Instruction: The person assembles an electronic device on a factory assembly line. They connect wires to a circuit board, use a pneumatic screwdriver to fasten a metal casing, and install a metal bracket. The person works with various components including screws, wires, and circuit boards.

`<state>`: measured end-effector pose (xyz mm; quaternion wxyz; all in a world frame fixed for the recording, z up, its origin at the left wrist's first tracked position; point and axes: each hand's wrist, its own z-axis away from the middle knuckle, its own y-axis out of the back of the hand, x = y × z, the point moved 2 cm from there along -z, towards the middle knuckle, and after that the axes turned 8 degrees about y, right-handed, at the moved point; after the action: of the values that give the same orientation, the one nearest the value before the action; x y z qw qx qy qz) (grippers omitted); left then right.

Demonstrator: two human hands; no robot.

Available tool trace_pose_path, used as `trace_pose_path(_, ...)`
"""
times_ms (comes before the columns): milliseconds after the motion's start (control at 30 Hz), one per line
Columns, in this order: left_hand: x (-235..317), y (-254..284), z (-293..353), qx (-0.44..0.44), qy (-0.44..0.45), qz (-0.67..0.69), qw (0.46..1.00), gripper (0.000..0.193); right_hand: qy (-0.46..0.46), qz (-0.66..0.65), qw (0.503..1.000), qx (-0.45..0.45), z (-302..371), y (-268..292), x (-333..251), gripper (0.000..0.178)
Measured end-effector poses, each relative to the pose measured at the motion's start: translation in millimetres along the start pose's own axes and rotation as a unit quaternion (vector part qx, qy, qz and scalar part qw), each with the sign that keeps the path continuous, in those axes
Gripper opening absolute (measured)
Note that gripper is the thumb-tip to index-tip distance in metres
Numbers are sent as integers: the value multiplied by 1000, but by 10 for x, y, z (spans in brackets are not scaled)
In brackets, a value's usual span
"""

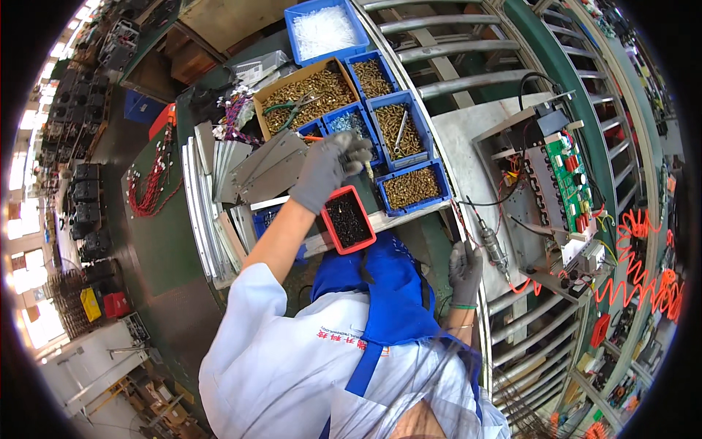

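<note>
My left hand (327, 167), in a grey glove, is over the small blue bins at the front of the parts table. Its fingers are curled together; a short thin piece shows below them, too small to name. Just beneath it stands a red bin (349, 221) of small black screws. A blue bin of brass-coloured fasteners (412, 189) is to its right. My right hand (465, 276), gloved too, hangs low beside the conveyor edge, fingers apart and nothing visible in them. Nearest to it is a cylindrical power screwdriver (494, 250) with a red coiled hose.
An open metal chassis with a green circuit board (567, 179) sits on a plate over the conveyor rollers (457, 51). Green-handled pliers (291, 110) lie on a cardboard box of brass fasteners. Grey metal plates (267, 172) are stacked at left; a blue bin (326, 33) holds white pieces.
</note>
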<state>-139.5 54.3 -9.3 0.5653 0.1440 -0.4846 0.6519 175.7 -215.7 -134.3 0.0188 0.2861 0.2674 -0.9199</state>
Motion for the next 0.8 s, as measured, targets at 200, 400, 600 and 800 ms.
trace_pose_path(200,58,79,229,64,-57,-306,948,24,-4,70,995,-72,434,-264,105,44)
trace_pose_path(400,-673,31,744,146,-7,-486,862,45,-46,129,989,-65,410,-301,114,46)
trace_pose_path(600,-656,432,1082,269,-133,-389,871,34,-70,162,963,-206,322,-676,-31,48)
trace_pose_path(800,-621,877,1492,347,-142,-358,855,30,-30,232,954,-189,360,-774,-166,51)
